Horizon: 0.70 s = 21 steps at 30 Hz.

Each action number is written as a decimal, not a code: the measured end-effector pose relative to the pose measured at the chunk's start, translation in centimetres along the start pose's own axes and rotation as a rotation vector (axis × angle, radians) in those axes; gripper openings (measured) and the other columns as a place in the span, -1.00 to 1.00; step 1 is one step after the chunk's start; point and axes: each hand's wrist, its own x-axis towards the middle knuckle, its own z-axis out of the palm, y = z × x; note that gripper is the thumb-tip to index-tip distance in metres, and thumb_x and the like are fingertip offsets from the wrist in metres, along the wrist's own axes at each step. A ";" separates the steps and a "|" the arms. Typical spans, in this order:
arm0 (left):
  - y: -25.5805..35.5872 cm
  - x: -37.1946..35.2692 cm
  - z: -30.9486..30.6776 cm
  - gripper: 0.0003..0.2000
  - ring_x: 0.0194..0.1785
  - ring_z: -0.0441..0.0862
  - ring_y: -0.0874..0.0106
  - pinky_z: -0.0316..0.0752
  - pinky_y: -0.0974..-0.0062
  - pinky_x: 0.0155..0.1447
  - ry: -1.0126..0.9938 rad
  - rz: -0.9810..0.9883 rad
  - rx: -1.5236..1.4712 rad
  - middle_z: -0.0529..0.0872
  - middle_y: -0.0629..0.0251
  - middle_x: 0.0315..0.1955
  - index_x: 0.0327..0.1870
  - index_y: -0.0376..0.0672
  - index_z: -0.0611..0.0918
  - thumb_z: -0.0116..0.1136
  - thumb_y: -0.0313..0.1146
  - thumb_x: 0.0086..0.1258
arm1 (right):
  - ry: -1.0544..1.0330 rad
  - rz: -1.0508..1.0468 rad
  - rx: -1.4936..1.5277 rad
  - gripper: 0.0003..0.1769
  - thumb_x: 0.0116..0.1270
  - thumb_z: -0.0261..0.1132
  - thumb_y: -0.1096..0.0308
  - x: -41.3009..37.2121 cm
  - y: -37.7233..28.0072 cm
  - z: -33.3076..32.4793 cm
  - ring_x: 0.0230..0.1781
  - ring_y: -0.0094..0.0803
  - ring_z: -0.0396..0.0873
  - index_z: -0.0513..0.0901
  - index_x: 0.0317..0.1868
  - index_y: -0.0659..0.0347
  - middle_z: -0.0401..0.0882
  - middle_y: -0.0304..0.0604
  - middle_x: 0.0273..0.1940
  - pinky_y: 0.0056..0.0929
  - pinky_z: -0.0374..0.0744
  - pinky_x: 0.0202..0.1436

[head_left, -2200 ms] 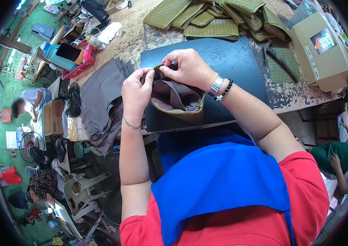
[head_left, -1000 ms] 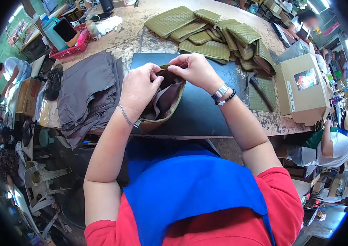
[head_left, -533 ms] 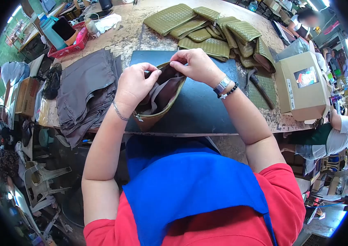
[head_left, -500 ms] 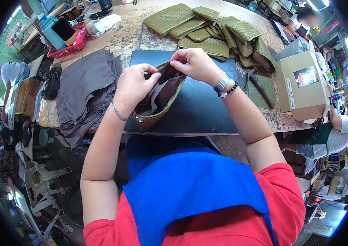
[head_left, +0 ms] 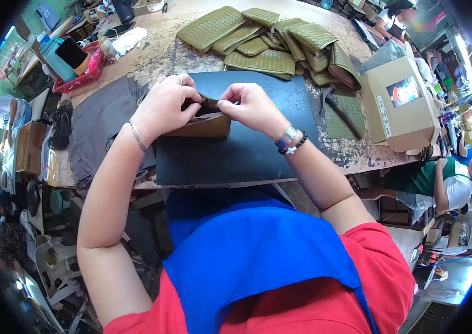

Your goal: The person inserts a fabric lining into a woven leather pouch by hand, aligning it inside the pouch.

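Observation:
A brown-olive pouch (head_left: 205, 128) stands on the dark work mat (head_left: 230, 161), its mouth partly apart and a greyish lining showing inside. My left hand (head_left: 168, 103) pinches the pouch's rim on the left, fingers curled over the edge. On the right side of the mouth, my right hand (head_left: 251, 108) grips the rim between thumb and fingers. Both fingertips partly hide the opening. Left of the mat lies a stack of dark grey fabric pieces (head_left: 99, 125), partly covered by my left forearm.
Several olive woven pouches (head_left: 269, 61) are heaped beyond the mat. A hammer (head_left: 342, 114) lies on an olive woven piece (head_left: 339, 125) beside a cardboard box (head_left: 400, 106). A red basket (head_left: 88, 72) holds a bottle and phone. Other people are at both sides.
The pouch has turned from slanting with its mouth toward me to standing more sideways, its mouth narrower. Both hands have moved left and slightly lower with it.

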 end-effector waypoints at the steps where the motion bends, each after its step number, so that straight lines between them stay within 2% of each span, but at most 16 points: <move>1: -0.2 -0.3 0.1 -0.93 -0.16 0.64 0.20 0.49 0.31 0.07 -0.001 -0.015 -0.091 0.65 0.19 -0.33 -0.33 -0.22 0.73 0.35 -0.44 0.23 | 0.002 -0.011 -0.013 -0.81 0.32 0.35 0.33 0.1 0.4 -0.1 -0.51 -0.72 0.47 0.68 -0.29 0.33 0.62 -0.34 -0.46 -0.64 0.45 -0.47; 4: -0.3 -0.4 -0.7 -0.90 -0.12 0.61 0.21 0.48 0.34 0.07 -0.184 -0.213 -0.333 0.65 0.17 -0.25 -0.31 -0.22 0.75 0.36 -0.39 0.26 | 0.005 -0.030 -0.043 -0.80 0.34 0.34 0.32 -0.4 0.3 -0.3 -0.49 -0.71 0.48 0.68 -0.28 0.33 0.62 -0.35 -0.46 -0.64 0.46 -0.45; 5: -0.6 -0.4 -0.9 -0.89 -0.10 0.61 0.23 0.48 0.37 0.07 -0.193 -0.230 -0.329 0.66 0.17 -0.23 -0.31 -0.22 0.75 0.37 -0.38 0.27 | -0.011 -0.018 -0.046 -0.80 0.35 0.34 0.33 -0.6 0.2 -0.4 -0.47 -0.71 0.49 0.67 -0.27 0.33 0.62 -0.35 -0.44 -0.64 0.48 -0.41; 7: -1.1 -0.4 -1.2 -0.88 -0.08 0.62 0.26 0.48 0.42 0.08 -0.208 -0.261 -0.323 0.68 0.17 -0.18 -0.31 -0.22 0.76 0.39 -0.36 0.27 | 0.009 -0.018 -0.009 -0.78 0.26 0.35 0.30 -0.6 0.4 -0.2 -0.44 -0.59 0.58 0.71 -0.27 0.33 0.69 -0.21 -0.43 -0.53 0.55 -0.35; 8: -1.5 -0.5 -1.2 -0.87 -0.08 0.63 0.28 0.48 0.44 0.09 -0.141 -0.194 -0.284 0.70 0.18 -0.17 -0.31 -0.22 0.76 0.39 -0.35 0.27 | 0.020 -0.017 0.009 -0.76 0.22 0.35 0.28 -0.6 0.6 -0.1 -0.43 -0.54 0.63 0.73 -0.28 0.33 0.73 -0.15 -0.43 -0.48 0.58 -0.32; 10: -2.8 -0.8 -0.7 -0.87 -0.07 0.65 0.33 0.49 0.47 0.10 -0.009 -0.061 -0.206 0.73 0.19 -0.16 -0.32 -0.22 0.76 0.39 -0.34 0.28 | 0.008 -0.011 0.000 -0.76 0.22 0.35 0.28 -0.6 0.7 -0.1 -0.42 -0.54 0.63 0.72 -0.27 0.32 0.73 -0.15 -0.42 -0.48 0.58 -0.31; 11: -3.4 -0.7 -0.6 -0.85 -0.08 0.67 0.42 0.50 0.50 0.10 -0.074 -0.140 -0.318 0.77 0.22 -0.18 -0.33 -0.24 0.77 0.39 -0.34 0.29 | 0.001 -0.007 -0.005 -0.76 0.22 0.35 0.28 -0.6 0.7 0.0 -0.41 -0.54 0.62 0.72 -0.26 0.32 0.73 -0.16 -0.41 -0.49 0.58 -0.30; 14: -3.9 -0.4 -0.7 -0.84 -0.11 0.67 0.47 0.51 0.50 0.06 -0.288 -0.384 -0.470 0.78 0.22 -0.22 -0.30 -0.26 0.78 0.38 -0.33 0.29 | 0.013 -0.034 0.009 -0.75 0.24 0.36 0.28 -0.4 0.8 0.2 -0.42 -0.56 0.62 0.73 -0.24 0.32 0.73 -0.17 -0.40 -0.49 0.58 -0.30; 21: -3.7 -0.9 -0.5 -0.82 -0.27 0.65 0.59 0.53 0.56 -0.09 -0.250 -0.512 -0.504 0.79 0.31 -0.39 -0.31 -0.30 0.78 0.42 -0.34 0.26 | -0.078 -0.002 -0.004 -0.73 0.27 0.39 0.25 0.2 0.5 -0.5 -0.44 -0.57 0.62 0.76 -0.24 0.34 0.74 -0.19 -0.42 -0.49 0.60 -0.29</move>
